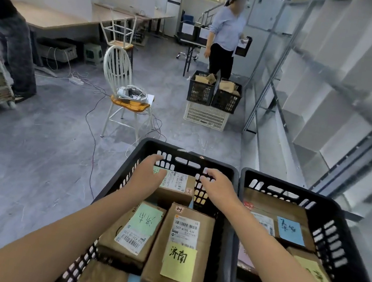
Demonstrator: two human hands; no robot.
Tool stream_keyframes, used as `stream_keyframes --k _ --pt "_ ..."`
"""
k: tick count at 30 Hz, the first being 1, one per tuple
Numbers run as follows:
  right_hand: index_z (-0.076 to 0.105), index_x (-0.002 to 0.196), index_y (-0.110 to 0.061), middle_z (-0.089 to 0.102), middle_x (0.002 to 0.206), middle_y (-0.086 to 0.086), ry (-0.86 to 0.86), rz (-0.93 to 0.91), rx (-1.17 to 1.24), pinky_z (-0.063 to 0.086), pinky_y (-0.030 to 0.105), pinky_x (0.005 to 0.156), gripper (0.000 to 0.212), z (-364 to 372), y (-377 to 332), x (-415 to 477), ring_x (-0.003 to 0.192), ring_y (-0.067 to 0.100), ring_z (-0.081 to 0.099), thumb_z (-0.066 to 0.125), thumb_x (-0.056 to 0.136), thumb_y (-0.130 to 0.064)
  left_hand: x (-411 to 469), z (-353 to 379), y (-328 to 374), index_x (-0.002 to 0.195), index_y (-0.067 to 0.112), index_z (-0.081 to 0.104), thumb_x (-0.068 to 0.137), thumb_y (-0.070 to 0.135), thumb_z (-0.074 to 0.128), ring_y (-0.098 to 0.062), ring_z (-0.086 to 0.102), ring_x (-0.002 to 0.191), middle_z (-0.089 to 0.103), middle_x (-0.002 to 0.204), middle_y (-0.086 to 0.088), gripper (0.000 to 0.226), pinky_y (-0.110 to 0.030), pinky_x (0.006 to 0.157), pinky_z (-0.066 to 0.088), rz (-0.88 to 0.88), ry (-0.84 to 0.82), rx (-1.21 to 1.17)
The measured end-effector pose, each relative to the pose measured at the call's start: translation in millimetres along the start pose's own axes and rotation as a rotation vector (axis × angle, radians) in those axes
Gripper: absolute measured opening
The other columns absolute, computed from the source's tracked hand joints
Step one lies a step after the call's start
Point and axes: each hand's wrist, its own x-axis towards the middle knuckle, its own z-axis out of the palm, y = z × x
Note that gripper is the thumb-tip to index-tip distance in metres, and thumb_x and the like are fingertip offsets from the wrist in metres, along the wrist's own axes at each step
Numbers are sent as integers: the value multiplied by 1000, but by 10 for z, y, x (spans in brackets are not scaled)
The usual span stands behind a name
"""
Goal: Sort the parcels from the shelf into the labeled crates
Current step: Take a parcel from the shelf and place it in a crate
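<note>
Surroundings:
- White spindle-back chair with orange seat (123, 97), on the grey floor ahead, with loose cables trailing round it.
- Grey metal shelf (333, 96) along the right.
- Person in a pale shirt (227, 30) farther off, beside two black crates on a white crate (205, 117).

Containers:
- Left black slotted plastic crate (178, 154), packed with brown cardboard parcels bearing coloured notes.
- Right black crate (337, 228), touching it and likewise filled.

Hands:
- Left hand (150, 174) grips the small brown cardboard parcel (177, 188) at the left crate's far wall.
- Right hand (217, 184) is loosely curled just beside it.
</note>
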Motion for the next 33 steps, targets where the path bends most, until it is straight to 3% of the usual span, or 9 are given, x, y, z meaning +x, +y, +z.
stream_keyframes --k 2,4,7,13,19,24,29,33 --pt "45 147 -13 44 151 4 68 -37 -49 32 22 101 47 -146 -76 -168 135 18 44 50 102 -26 -65 8 123 146 17 42 99 16 54 -6 53 116 45 149 0 49 -24 99 35 65 -38 31" --pt "45 147 -12 45 151 5 131 -65 -105 31 27 110 47 -260 -109 -366 138 19 41 50 102 -26 -132 38 217 147 16 41 99 17 54 -9 48 122 44 150 0 50 -19 95 29 123 -73 48" --pt "42 148 -13 43 152 2 184 -41 -146 31 31 113 49 -336 -28 -729 139 18 40 50 102 -27 -264 135 298 146 15 41 99 17 54 -16 39 138 43 150 -2 49 -19 102 25 247 -138 71" --pt "39 149 -17 39 154 -1 292 68 -192 35 31 112 50 -500 142 -1481 136 15 41 50 102 -29 -607 374 455 146 11 40 98 15 52 -18 34 142 41 152 -4 50 -23 113 22 438 -280 82" --pt "35 151 -16 38 154 0 417 139 -264 34 31 110 54 -942 173 -2226 137 18 42 52 102 -29 -1083 576 983 150 10 34 98 16 55 -17 27 146 35 155 -4 56 -16 110 14 668 -363 133" --pt "38 149 -16 40 151 1 576 207 -298 37 35 110 52 -1472 230 -2920 135 21 44 51 102 -32 -1534 825 1649 147 12 37 96 16 56 -16 37 140 40 150 -3 55 -24 112 26 884 -409 105" --pt "32 153 -13 31 159 4 687 320 -365 27 31 115 58 -1968 362 -3814 143 20 34 49 102 -35 -2229 1175 2303 149 14 35 97 17 55 -20 33 143 35 154 -2 55 -29 116 25 999 -492 47" --pt "32 152 -18 34 158 3 827 362 -355 37 37 109 54 -2241 342 -4532 142 24 37 49 103 -33 -2847 1412 2727 147 9 37 97 15 54 -25 38 140 37 153 -6 54 -32 117 28 1078 -575 -16"
